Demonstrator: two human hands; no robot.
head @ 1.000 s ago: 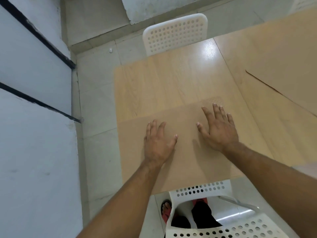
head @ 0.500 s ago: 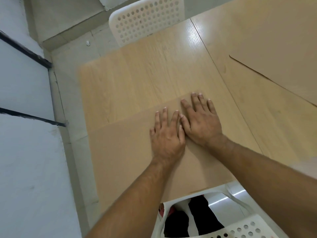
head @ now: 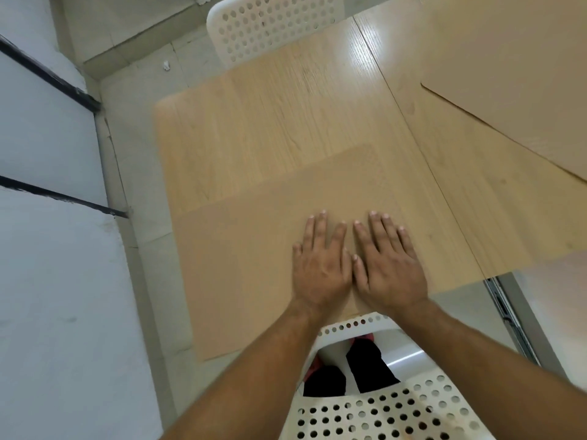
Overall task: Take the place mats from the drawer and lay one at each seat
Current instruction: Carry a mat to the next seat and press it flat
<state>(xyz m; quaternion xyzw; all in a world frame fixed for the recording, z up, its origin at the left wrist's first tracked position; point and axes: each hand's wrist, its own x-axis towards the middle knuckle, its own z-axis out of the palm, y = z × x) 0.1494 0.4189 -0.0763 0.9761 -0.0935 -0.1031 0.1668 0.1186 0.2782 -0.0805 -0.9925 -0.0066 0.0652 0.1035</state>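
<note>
Step in hand, as I read it: settling a place mat (head: 247, 265) at the near seat.

- Mat lies flat at the near-left corner of the counter (head: 270, 122), directly in front of the near chair (head: 381, 414). Its left edge runs along the counter's left edge. I cannot tell whether it overhangs the near edge.
- Left hand (head: 320, 271) and right hand (head: 387, 268) rest palm-down on the mat, side by side, thumbs touching. Fingers (head: 317, 227) are straight and slightly spread, gripping nothing. Both hands sit right of the mat's middle, towards its near edge.
- A second mat (head: 514, 74) lies at the far-right of the counter, well apart from this one.
- The far chair (head: 273, 27) is tucked at the far edge, and the counter in front of it is bare wood. That seat probably remains to be served.

To do it well:
- Keep the palms flat and the pressure light. A thin mat on glossy wood will likely slide rather than wrinkle.
- Sweep outward from the middle, left hand towards the left edge and right hand towards the right, so any lift is pushed out.
- Check that the mat's near edge runs parallel to the counter's near edge and is centred on the chair.
- The mat appears to sit left of the chair, so a small push to the right may square it up.
- Lift the hands straight up afterwards to avoid dragging it askew.
</note>
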